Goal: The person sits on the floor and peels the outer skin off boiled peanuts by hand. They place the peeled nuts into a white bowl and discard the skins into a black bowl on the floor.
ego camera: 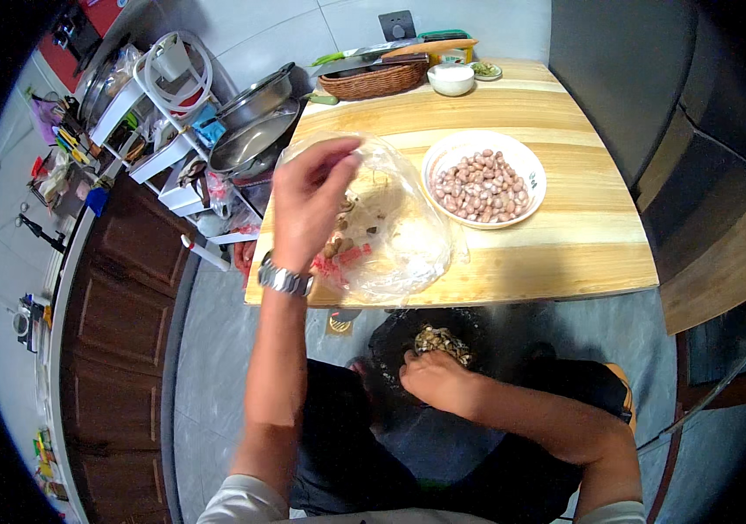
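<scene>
My left hand point(317, 196), with a metal watch on its wrist, hovers blurred over the left part of a clear plastic bag point(412, 255) on the wooden table. Whether its fingers hold anything cannot be told. Brown pieces, perhaps peanuts in the shell, lie on the bag beside the hand. A white bowl point(434, 144) of pinkish shelled peanuts point(481, 187) stands right of the bag. Below the table edge, my right hand point(435, 380) reaches into a dark container point(386, 334), at a heap of shell-like pieces point(441, 344); its fingertips are partly hidden.
On the table's point(582, 242) back edge are a wicker basket point(373, 84) with a knife across it, a small white bowl point(451, 80) and a small dish point(485, 71). Metal pans point(255, 131) and a cluttered white rack point(163, 157) stand at the left, a dark panel point(615, 78) at the right.
</scene>
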Demonstrator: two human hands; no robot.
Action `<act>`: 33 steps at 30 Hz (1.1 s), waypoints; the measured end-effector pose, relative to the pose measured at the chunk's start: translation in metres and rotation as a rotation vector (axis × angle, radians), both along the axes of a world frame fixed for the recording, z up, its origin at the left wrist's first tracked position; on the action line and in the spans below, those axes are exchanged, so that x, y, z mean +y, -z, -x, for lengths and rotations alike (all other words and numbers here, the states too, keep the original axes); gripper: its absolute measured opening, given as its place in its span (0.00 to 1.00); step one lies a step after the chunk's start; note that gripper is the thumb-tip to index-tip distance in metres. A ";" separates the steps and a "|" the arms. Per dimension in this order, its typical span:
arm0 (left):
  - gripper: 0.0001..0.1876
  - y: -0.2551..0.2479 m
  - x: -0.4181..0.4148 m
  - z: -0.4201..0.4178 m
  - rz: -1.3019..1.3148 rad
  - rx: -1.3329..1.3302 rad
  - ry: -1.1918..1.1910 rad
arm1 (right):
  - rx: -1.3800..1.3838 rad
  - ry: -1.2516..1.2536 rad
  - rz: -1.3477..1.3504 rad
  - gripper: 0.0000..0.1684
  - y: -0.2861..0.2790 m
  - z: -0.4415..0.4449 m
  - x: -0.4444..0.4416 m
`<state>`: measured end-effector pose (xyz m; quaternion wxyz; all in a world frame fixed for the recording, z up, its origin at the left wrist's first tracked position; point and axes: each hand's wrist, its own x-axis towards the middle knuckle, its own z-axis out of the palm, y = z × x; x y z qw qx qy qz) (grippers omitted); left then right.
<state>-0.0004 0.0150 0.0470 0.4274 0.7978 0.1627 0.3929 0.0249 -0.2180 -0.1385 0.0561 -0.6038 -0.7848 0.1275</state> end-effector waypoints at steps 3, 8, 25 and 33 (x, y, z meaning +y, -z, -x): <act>0.11 0.015 0.013 0.045 0.026 0.073 -0.159 | 0.027 0.008 -0.062 0.09 0.005 -0.004 0.000; 0.10 0.025 0.011 0.070 -0.237 0.453 -0.109 | 0.106 0.008 0.149 0.09 0.031 -0.015 -0.002; 0.11 0.031 0.007 0.062 -0.394 0.604 -0.040 | 0.091 -0.035 0.119 0.14 0.003 -0.015 0.008; 0.12 0.016 -0.003 0.066 0.262 0.135 0.094 | 0.550 -0.037 -0.288 0.16 -0.075 -0.031 0.029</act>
